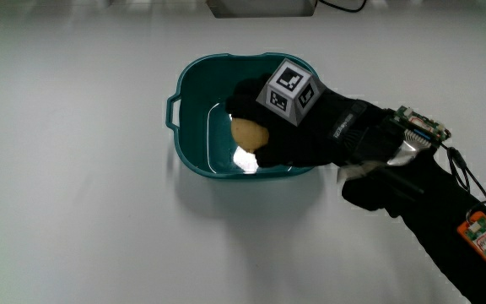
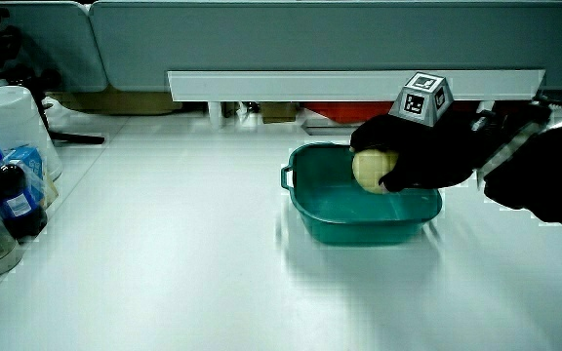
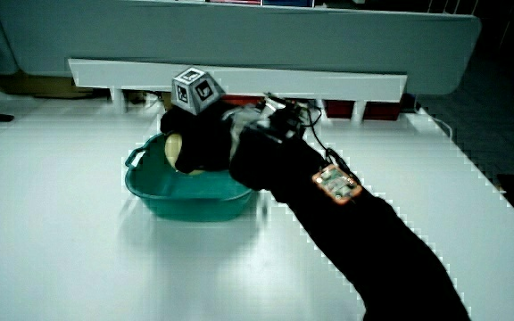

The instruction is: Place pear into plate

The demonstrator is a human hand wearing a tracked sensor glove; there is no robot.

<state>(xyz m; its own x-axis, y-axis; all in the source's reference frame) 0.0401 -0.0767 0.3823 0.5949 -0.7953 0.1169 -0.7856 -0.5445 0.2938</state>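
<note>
- Pear (image 1: pixel 248 133) sits in the grip of the hand (image 1: pixel 298 127), held over the teal plate (image 1: pixel 194 80); we see it above the bowl's floor in a side view (image 2: pixel 373 169).
- We cannot tell its long axis; the fingers hide most of it.
- We read no writing; the cube (image 1: pixel 293 89) bears only black-and-white patterns.
- We find its skin pale yellow and smooth.

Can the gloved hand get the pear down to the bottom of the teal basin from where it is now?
Probably yes. The hand grips the pear over the teal basin, whose open inside shows nothing else, so the way down looks free. In a side view the pear sits about rim height.
</note>
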